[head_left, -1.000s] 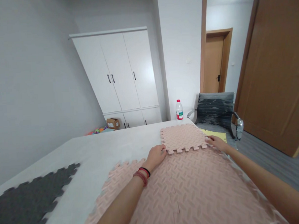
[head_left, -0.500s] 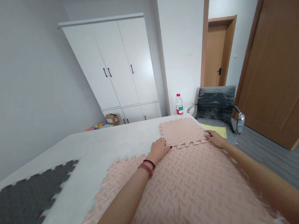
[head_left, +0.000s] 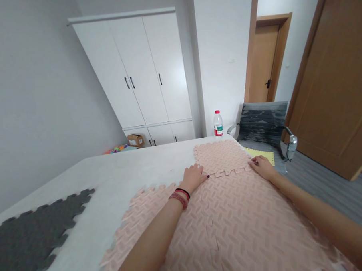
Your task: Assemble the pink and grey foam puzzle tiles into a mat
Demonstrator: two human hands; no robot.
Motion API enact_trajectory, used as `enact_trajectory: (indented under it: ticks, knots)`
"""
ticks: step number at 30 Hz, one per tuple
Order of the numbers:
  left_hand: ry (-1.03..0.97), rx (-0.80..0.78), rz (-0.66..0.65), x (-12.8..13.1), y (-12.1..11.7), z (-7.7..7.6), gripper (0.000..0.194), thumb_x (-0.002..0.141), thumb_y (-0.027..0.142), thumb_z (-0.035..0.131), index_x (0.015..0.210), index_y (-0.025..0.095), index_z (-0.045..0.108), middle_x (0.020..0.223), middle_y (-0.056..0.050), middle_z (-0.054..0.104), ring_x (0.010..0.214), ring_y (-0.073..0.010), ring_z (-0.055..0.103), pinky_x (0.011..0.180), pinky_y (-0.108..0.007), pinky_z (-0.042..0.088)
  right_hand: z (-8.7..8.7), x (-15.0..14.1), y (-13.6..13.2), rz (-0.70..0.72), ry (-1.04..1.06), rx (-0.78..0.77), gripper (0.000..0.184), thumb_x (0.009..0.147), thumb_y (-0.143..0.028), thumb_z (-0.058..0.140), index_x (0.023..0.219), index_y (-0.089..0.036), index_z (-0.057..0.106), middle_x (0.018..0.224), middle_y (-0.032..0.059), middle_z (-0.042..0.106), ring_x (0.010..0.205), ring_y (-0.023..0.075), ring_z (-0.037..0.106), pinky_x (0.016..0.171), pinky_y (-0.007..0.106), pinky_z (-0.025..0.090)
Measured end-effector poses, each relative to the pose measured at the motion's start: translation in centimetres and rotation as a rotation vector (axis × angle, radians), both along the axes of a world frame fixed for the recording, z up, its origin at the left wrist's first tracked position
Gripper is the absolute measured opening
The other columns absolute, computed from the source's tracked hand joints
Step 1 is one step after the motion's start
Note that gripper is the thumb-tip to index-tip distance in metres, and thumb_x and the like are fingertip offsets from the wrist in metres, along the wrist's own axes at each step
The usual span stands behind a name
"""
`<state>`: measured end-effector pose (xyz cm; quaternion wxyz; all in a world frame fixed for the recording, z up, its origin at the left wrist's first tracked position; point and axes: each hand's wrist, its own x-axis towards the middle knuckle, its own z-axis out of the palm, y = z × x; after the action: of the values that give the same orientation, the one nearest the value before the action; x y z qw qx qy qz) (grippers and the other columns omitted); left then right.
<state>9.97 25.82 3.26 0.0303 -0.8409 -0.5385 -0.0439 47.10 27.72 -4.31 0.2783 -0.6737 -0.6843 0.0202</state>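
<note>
A pale pink foam mat tile (head_left: 220, 157) with jigsaw edges lies at the table's far right. Its near teeth line up along the edge of larger joined pink foam mats (head_left: 250, 216), with small gaps showing at the seam. My left hand (head_left: 194, 178), with bracelets at the wrist, grips the tile's near left corner, thumb at the seam. At the near right corner, the curled fingers of my right hand (head_left: 262, 166) hold the tile's edge. The undersides of both grips are hidden.
A dark grey foam mat (head_left: 38, 237) lies left on the white table (head_left: 111, 182). Behind the small tile stands a red-capped bottle (head_left: 218, 125). Beyond the right edge, a chair (head_left: 263, 126) bears a yellow sheet (head_left: 261, 155). A cardboard box (head_left: 135, 140) sits near the cabinet.
The gap between the small tile and the larger mats looks narrower. Both hands remain at its near corners, with only slight shifts. The view has tilted a little.
</note>
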Motion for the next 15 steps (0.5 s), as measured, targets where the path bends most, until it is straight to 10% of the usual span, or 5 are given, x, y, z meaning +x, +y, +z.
enact_trajectory:
  ticks: [15]
  knots:
    - [0.026,-0.164,-0.082,-1.0,2.5,-0.1,0.066,0.081,0.064,0.043,0.137,0.031,0.035,0.145,-0.010,0.037,0.133,-0.0304,0.030,0.106,-0.054,0.017,4.0,-3.0,-0.8,0.038,-0.462,-0.245,0.061,0.087,-0.065,0.039,0.107,-0.012,0.060,0.119,0.0226,0.051,0.116,0.0362,0.040,0.090,0.052,0.036]
